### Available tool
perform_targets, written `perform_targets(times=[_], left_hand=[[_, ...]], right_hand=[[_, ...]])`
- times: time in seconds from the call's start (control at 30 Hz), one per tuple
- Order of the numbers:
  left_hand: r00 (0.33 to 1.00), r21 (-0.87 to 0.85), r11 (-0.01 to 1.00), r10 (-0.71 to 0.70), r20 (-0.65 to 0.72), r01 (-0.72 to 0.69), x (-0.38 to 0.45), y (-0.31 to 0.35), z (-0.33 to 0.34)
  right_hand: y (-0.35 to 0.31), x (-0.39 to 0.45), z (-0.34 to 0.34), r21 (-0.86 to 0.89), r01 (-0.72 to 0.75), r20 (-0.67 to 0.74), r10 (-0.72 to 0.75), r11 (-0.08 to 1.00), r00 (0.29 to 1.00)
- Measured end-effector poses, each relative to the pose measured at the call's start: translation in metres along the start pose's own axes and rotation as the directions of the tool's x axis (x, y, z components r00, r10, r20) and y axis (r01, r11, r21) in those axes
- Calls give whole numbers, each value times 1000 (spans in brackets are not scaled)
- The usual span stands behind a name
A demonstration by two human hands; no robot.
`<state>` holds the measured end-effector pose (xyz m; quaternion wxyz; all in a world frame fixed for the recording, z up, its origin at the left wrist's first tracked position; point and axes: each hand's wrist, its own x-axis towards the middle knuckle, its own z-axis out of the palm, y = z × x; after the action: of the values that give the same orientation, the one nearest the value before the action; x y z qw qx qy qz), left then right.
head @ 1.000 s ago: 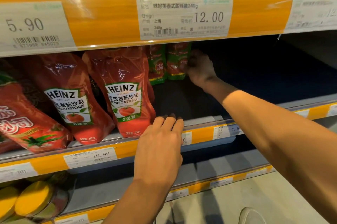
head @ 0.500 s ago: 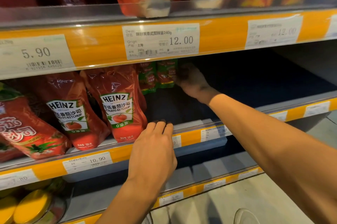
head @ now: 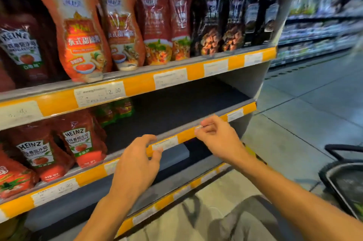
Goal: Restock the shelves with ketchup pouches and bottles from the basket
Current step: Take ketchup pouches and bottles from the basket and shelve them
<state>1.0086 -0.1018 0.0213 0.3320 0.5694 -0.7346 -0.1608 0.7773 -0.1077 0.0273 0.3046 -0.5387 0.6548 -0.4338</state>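
Both my hands are empty, fingers loosely curled: left hand (head: 135, 168) and right hand (head: 218, 138) before the middle shelf (head: 208, 129) rim. Heinz ketchup pouches (head: 82, 142) stand left; right bay bare. Basket (head: 345, 180) waits low right for restocking

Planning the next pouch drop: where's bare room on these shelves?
Middle shelf: bare from the small green-labelled pouches right to the end panel. Crowded: its left side with Heinz ketchup pouches, and the whole upper shelf. Both hands hold nothing.
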Motion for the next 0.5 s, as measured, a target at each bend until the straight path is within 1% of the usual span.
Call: perform_targets(times=[0.13, 0.27, 0.33, 0.4, 0.5], left_hand=[[990, -111, 990, 98, 105, -87, -13, 80, -3], [950, -201, 966, 211, 230, -165, -34, 155, 9], [912, -234, 947, 285, 295, -220, -47, 189, 22], [857, -271, 926, 353, 375, -263, -60, 223, 39], [768, -324, 899, 425, 479, -295, -80, 269, 71]], right_hand=[[2, -74, -77, -21, -64, -151, 61, 998, 987], [9, -149, -152, -74, -144, -285, 117, 987, 951], [15, -187, -184, -67, -190, -366, 153, 979, 918], [23, -224, -209, -55, -255, -432, 208, 965, 877], [43, -274, -238, -8, -393, -535, 328, 920, 779]])
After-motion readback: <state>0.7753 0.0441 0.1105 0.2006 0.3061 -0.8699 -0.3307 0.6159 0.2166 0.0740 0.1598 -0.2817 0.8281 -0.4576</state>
